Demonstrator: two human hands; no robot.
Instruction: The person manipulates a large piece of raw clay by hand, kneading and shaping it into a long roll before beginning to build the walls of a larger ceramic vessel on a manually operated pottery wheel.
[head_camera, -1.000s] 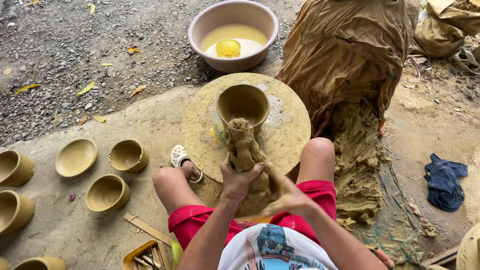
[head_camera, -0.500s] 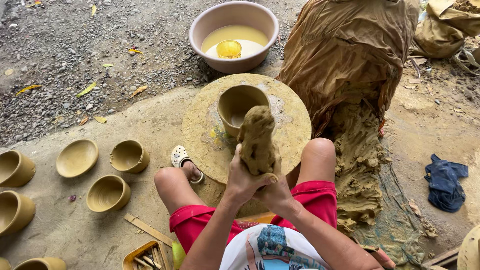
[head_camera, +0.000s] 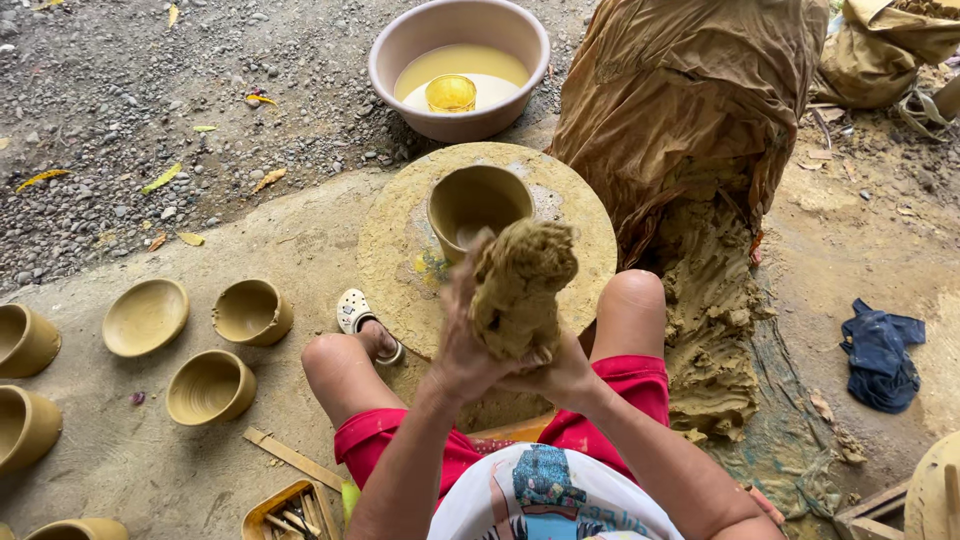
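Both of my hands hold a tall lump of wet brown clay (head_camera: 518, 285) upright above my lap. My left hand (head_camera: 462, 345) wraps its left side and my right hand (head_camera: 562, 375) cups it from below on the right. Just beyond the lump a freshly formed clay pot (head_camera: 478, 203) stands on the round potter's wheel (head_camera: 395, 240). My knees flank the wheel, and my left foot wears a white sandal (head_camera: 360, 315).
A pink basin (head_camera: 400, 50) of muddy water with a yellow cup (head_camera: 451, 93) sits behind the wheel. Several raw clay bowls (head_camera: 145, 317) rest on the ground at left. A cloth-covered clay heap (head_camera: 690, 110) stands at right, with a blue rag (head_camera: 882, 355) beyond. A tool tray (head_camera: 290, 515) is near my left thigh.
The clay lump has been lifted and rolled between my hands; it now stands taller and closer to the camera, partly covering the pot on the wheel.
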